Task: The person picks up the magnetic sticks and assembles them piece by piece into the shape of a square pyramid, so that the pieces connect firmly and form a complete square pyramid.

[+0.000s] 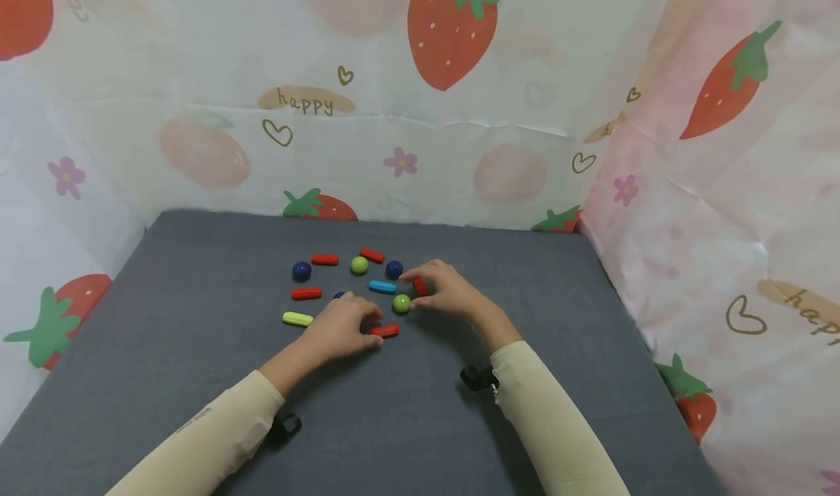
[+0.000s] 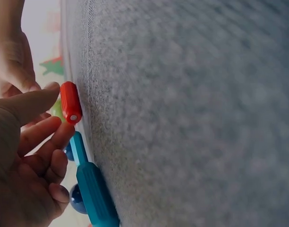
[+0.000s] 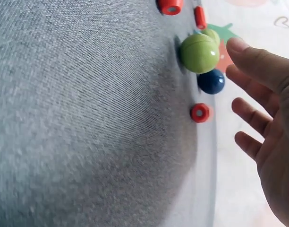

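Note:
My left hand [image 1: 340,326] hovers low over the table, thumb and fingers spread apart by a short red stick [image 1: 386,330]. In the left wrist view that ribbed red stick [image 2: 70,101] has a silvery dot on its end, close to the fingertips. A dark blue ball behind this hand is mostly hidden. To the right, my right hand [image 1: 448,289] has its fingers parted, with the thumb tip beside a green ball [image 1: 401,304] and the fingertips near a blue ball [image 1: 394,269]. Another red stick [image 1: 420,287] lies partly covered below the right hand.
Around the hands lie a blue stick [image 1: 383,287], a yellow-green stick [image 1: 297,319], a second green ball [image 1: 359,265], another blue ball [image 1: 301,270] and red sticks [image 1: 324,260]. Strawberry-print sheets [image 1: 407,117] stand behind and beside the grey table [image 1: 197,314].

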`<state>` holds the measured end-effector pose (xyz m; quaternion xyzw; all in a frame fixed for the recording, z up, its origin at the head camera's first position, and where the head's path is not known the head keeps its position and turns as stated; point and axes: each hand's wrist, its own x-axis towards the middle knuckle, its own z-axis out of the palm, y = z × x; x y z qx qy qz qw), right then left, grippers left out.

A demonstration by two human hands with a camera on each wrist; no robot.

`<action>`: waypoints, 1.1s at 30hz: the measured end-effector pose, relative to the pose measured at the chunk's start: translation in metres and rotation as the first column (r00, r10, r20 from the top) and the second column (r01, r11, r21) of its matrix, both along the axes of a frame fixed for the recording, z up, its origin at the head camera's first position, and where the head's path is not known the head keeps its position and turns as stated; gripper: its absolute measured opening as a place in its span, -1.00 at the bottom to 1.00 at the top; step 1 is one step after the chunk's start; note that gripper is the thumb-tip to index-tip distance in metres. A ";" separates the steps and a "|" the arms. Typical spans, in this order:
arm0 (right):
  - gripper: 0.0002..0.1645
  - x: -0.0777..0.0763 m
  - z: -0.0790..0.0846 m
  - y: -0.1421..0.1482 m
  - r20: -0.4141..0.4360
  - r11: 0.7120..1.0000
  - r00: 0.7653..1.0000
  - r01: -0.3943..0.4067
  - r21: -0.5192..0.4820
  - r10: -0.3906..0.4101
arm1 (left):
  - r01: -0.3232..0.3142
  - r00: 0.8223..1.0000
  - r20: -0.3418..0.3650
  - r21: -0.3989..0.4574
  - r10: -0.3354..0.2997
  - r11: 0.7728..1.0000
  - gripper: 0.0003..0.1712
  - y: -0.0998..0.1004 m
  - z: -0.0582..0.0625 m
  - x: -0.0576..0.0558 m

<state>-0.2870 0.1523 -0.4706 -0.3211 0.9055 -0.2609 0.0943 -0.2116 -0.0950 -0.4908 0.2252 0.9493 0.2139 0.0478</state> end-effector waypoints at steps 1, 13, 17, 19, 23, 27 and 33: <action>-0.38 0.000 -0.001 -0.001 0.005 1.000 1.000 -0.005 0.003 0.005 | -0.003 1.000 0.008 -0.001 0.003 1.000 -0.53 0.001 0.000 0.000; -0.44 -0.004 -0.008 -0.008 0.034 0.999 0.999 0.009 0.038 -0.011 | -0.011 0.999 0.049 -0.015 0.012 1.000 -0.66 0.003 0.000 -0.004; -0.46 -0.004 -0.012 -0.010 0.025 0.998 1.000 -0.001 0.055 0.000 | -0.007 0.999 0.050 -0.023 0.008 1.000 -0.73 0.003 -0.002 -0.005; -0.47 -0.004 -0.014 -0.010 0.017 0.998 1.000 0.000 0.061 -0.001 | -0.008 0.999 0.053 -0.022 0.009 1.000 -0.75 0.004 -0.003 -0.005; -0.49 -0.004 -0.018 -0.010 0.006 0.998 1.000 0.010 0.069 -0.010 | -0.015 0.998 0.057 -0.018 0.016 1.000 -0.78 0.006 -0.004 -0.005; -0.50 -0.003 -0.020 -0.011 0.008 0.998 1.000 0.017 0.066 -0.017 | -0.022 0.998 0.056 -0.015 0.023 1.000 -0.80 0.006 -0.004 -0.005; -0.53 -0.001 -0.021 -0.011 0.003 0.998 1.000 0.028 0.064 -0.029 | -0.025 0.998 0.063 -0.010 0.025 1.000 -0.84 0.006 -0.004 -0.004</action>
